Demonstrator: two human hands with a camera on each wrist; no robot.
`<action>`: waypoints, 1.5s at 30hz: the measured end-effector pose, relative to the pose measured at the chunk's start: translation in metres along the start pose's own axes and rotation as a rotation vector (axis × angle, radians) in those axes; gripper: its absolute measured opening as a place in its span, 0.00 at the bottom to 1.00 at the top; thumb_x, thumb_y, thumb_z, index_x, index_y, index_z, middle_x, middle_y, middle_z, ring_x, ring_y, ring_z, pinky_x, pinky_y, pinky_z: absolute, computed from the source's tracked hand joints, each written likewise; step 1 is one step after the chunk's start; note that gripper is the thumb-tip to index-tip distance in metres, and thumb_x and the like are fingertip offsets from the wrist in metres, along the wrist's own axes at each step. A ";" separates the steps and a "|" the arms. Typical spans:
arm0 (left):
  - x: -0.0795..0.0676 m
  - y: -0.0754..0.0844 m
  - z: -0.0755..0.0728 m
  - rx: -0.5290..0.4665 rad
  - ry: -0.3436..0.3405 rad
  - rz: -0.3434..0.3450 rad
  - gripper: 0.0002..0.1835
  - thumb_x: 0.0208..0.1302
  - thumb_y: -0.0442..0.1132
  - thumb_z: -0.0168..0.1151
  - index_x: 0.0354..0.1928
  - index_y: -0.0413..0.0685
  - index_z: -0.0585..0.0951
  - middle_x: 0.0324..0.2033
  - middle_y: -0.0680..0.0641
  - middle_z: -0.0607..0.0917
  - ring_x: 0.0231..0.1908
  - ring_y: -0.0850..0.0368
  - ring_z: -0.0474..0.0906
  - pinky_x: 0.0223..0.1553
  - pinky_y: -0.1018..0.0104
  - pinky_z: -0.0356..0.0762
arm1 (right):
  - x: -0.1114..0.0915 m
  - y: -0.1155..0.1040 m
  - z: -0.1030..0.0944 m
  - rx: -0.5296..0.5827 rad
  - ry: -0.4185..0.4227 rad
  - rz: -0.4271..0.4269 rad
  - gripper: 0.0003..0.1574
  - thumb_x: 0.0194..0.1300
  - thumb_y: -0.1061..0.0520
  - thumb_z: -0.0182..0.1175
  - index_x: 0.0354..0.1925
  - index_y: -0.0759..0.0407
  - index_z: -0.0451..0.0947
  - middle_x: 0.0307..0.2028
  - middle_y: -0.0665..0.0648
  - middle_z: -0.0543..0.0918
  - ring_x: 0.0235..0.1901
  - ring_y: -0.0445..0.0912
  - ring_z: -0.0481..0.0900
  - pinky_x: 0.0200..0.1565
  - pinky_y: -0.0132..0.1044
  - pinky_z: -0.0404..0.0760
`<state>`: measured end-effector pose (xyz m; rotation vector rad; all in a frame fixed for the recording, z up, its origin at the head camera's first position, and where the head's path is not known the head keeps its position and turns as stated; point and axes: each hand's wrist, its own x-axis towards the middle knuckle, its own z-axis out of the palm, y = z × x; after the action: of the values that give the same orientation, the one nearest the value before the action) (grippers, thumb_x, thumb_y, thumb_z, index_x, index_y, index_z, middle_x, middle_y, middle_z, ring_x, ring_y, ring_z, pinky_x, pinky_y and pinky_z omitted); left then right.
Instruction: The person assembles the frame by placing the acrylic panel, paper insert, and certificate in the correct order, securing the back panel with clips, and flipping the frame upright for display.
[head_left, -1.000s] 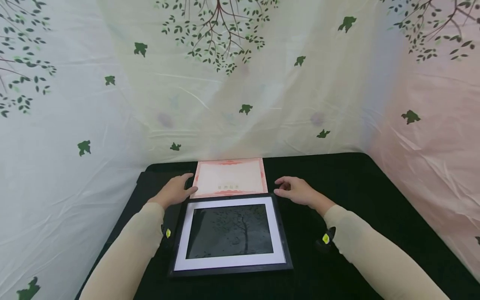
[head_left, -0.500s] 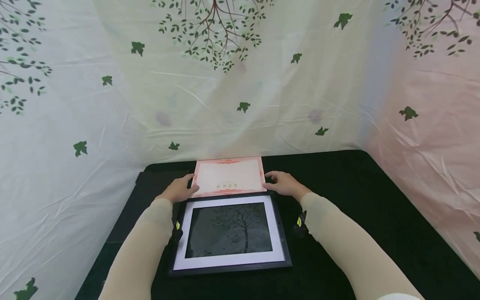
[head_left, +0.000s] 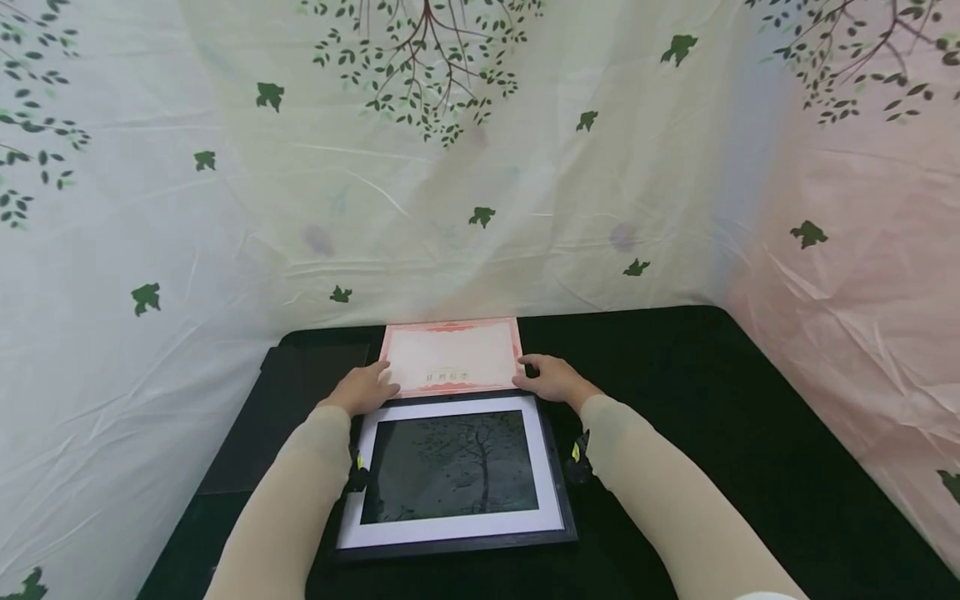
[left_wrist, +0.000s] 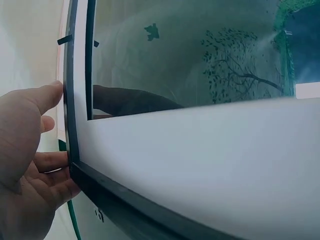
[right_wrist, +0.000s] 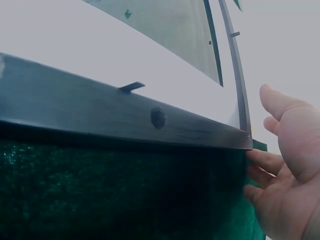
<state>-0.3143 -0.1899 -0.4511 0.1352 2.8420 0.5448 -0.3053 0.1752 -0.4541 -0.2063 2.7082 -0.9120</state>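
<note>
A certificate sheet [head_left: 442,354] with a red patterned border lies flat at the back of the table, directly beyond a dark picture frame [head_left: 457,527] with a white mat and reflective glass. My left hand [head_left: 360,389] is at the sheet's left edge, its thumb over the near left corner. At the right edge, my right hand [head_left: 555,379] touches the sheet with thumb and index finger apart. In the left wrist view, fingers of the left hand [left_wrist: 30,160] reach the frame's corner. The right wrist view has the right hand [right_wrist: 295,160] beside the opposite corner, thumb raised.
A black flat panel [head_left: 281,425] lies at the left of the dark green tablecloth [head_left: 697,417]. Printed curtains [head_left: 570,192] with leaves and branches hang behind and along both sides. Small dark clips [right_wrist: 132,87] stick out from the frame's edge.
My right hand has come in leftward from beyond the table's middle to the sheet's right edge. The left hand has shifted slightly toward the sheet's near corner. The sheet and frame keep their places.
</note>
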 end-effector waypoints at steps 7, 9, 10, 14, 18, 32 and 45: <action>-0.002 0.002 0.001 0.007 0.017 0.013 0.36 0.67 0.53 0.55 0.71 0.42 0.62 0.66 0.32 0.66 0.65 0.34 0.60 0.63 0.38 0.58 | -0.001 0.000 0.004 0.018 0.010 -0.004 0.36 0.67 0.40 0.57 0.69 0.50 0.65 0.66 0.63 0.67 0.66 0.57 0.64 0.62 0.56 0.65; -0.003 0.002 0.002 0.002 0.020 0.018 0.36 0.67 0.53 0.56 0.71 0.41 0.62 0.66 0.32 0.66 0.65 0.34 0.60 0.63 0.38 0.58 | 0.000 0.000 0.007 0.036 0.012 -0.002 0.36 0.67 0.39 0.57 0.68 0.49 0.66 0.66 0.61 0.68 0.65 0.56 0.65 0.62 0.55 0.66; -0.003 0.002 0.002 0.000 0.022 0.023 0.36 0.67 0.53 0.56 0.71 0.41 0.62 0.66 0.32 0.66 0.65 0.34 0.60 0.63 0.38 0.58 | 0.000 0.000 0.008 0.047 0.012 0.000 0.36 0.67 0.39 0.57 0.68 0.48 0.66 0.66 0.61 0.69 0.65 0.55 0.65 0.61 0.55 0.66; -0.005 0.003 0.003 -0.026 0.051 0.042 0.35 0.68 0.52 0.55 0.70 0.39 0.62 0.66 0.32 0.66 0.66 0.34 0.59 0.64 0.39 0.56 | 0.001 0.000 0.011 0.074 0.026 -0.007 0.35 0.67 0.40 0.57 0.68 0.49 0.67 0.64 0.60 0.70 0.63 0.54 0.67 0.60 0.54 0.68; -0.002 0.002 0.004 -0.088 0.117 0.056 0.32 0.68 0.48 0.55 0.68 0.37 0.65 0.65 0.32 0.66 0.66 0.35 0.59 0.65 0.40 0.55 | 0.001 0.001 0.012 0.095 0.031 -0.005 0.35 0.68 0.40 0.56 0.68 0.49 0.66 0.65 0.60 0.70 0.64 0.55 0.66 0.61 0.54 0.67; 0.009 0.009 0.002 -0.599 0.138 -0.092 0.28 0.64 0.31 0.53 0.68 0.39 0.67 0.68 0.37 0.65 0.65 0.45 0.60 0.64 0.48 0.62 | 0.005 0.013 0.020 0.158 0.073 0.026 0.34 0.68 0.41 0.56 0.68 0.50 0.67 0.68 0.60 0.65 0.68 0.57 0.59 0.65 0.57 0.60; 0.021 0.027 0.002 -0.820 0.195 -0.018 0.30 0.61 0.22 0.48 0.68 0.38 0.66 0.68 0.37 0.63 0.48 0.50 0.75 0.40 0.68 0.81 | 0.025 0.026 0.021 0.293 0.085 0.006 0.34 0.68 0.40 0.56 0.68 0.48 0.66 0.69 0.58 0.64 0.69 0.57 0.56 0.65 0.60 0.58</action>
<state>-0.3325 -0.1611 -0.4475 -0.1003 2.5330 1.7196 -0.3242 0.1778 -0.4916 -0.1012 2.6051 -1.3271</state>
